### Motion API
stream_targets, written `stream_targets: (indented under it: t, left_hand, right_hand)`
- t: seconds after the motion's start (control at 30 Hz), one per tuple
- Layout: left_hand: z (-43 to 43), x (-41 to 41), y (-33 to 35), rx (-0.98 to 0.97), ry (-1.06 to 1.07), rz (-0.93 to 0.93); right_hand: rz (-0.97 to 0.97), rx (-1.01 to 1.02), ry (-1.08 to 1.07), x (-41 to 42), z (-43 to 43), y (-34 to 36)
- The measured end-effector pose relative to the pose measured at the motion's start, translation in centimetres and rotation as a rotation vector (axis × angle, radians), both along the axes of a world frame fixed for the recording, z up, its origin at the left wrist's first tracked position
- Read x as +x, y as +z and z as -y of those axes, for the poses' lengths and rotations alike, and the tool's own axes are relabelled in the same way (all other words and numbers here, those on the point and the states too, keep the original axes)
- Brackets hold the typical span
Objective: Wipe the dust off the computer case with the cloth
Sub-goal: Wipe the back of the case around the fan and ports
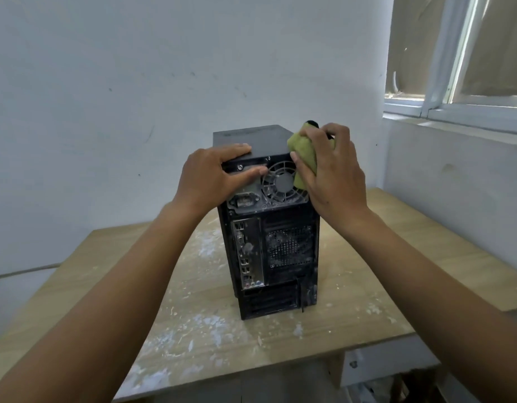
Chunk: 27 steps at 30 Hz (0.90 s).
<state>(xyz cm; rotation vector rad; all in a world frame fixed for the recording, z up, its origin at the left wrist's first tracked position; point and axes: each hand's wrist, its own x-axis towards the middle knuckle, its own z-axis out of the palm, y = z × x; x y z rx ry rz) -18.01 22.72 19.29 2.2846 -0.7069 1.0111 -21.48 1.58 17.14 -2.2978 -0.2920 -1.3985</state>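
Observation:
A black computer case (276, 251) stands upright on a wooden table (193, 330), its dusty rear panel with fan grille and ports facing me. My left hand (213, 175) grips the case's upper rear edge, fingers over the top and thumb on the back panel. My right hand (330, 175) holds a bunched yellow-green cloth (302, 149) and presses it against the case's upper right rear corner, beside the fan grille.
The table's top is streaked with white dust and paint marks around the case. A pale wall stands close behind the table. A window (460, 53) with a sill is at the upper right. The table's front edge lies just below my forearms.

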Motion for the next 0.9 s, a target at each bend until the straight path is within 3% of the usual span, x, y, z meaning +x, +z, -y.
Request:
stream_targets:
  t: [0.2,0.5,0.67,0.9]
  left_hand:
    - [0.3,-0.4,0.0,0.059,0.061,0.076]
    - [1.7,-2.0,1.3,0.415,0.260,0.090]
    - [1.6,-1.8,-0.1,0.415,0.308,0.209]
    - [1.1,-1.0,-1.2,0.356,0.309,0.348]
  right_hand:
    - [0.051,-0.053,-0.017,0.0,0.1,-1.7]
    - [0.000,-0.180,0.062,-1.3,0.4,-6.0]
    - [-0.046,-0.154,0.155,-1.7,1.3,-9.3]
    - [0.042,-0.114,0.185,-2.1,2.3,-5.4]
